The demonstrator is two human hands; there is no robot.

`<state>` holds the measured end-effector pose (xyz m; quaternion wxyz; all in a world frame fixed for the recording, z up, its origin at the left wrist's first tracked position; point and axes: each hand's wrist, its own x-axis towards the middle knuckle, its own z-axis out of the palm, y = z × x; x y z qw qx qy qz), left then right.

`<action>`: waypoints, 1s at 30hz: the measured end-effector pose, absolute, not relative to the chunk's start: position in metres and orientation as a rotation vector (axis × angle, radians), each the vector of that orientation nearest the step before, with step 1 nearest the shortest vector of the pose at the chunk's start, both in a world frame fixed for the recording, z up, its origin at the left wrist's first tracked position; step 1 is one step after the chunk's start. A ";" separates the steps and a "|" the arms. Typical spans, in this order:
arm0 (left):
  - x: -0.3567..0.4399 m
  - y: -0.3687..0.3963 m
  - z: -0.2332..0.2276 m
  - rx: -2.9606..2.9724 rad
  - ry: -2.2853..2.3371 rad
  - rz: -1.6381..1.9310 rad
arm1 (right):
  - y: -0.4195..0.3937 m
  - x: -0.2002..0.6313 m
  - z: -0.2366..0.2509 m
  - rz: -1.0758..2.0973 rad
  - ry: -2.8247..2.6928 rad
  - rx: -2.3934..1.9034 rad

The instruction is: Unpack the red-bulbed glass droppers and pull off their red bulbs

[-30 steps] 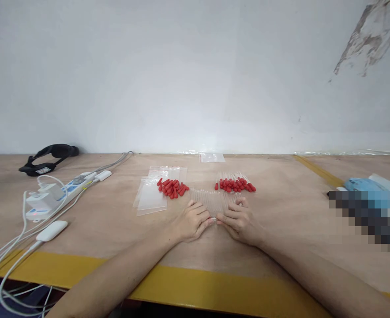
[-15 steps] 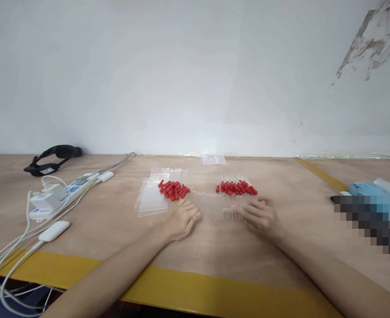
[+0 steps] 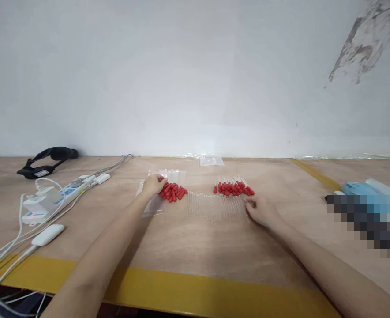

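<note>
While our left hand (image 3: 152,184) pinches at the loose pile of small red rubber caps (image 3: 173,191) toward the worktop's far edge, our right hand (image 3: 261,211) fingers the row of clear glass tubes (image 3: 215,206) beside it; whether it grips one, we cannot tell.

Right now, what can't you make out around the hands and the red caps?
All in the head view:
- Left hand at the loose red caps: whether it pinches one; fingertips too small.
- Right hand at the row of clear glass tubes: a grip cannot be told; fingers cover the tube ends.
- Tube count: transparent, blurred together.
- Right of the table: pixelated block hides what lies there.
</note>
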<state>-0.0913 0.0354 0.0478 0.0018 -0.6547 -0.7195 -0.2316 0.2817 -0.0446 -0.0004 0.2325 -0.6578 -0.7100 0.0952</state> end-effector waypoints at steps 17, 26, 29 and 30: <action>-0.076 0.020 0.056 -1.972 -2.092 -0.735 | -0.042 0.281 0.000 0.339 -1.910 -1.819; 0.047 0.016 0.041 -2.422 -1.865 -0.591 | -0.036 0.290 -0.004 0.350 -1.842 -1.846; 0.072 0.022 0.035 -2.465 -1.942 -0.539 | -0.036 0.292 -0.003 0.322 -1.818 -1.863; 0.077 0.024 0.034 -2.469 -1.971 -0.527 | -0.036 0.293 -0.003 0.314 -1.814 -1.867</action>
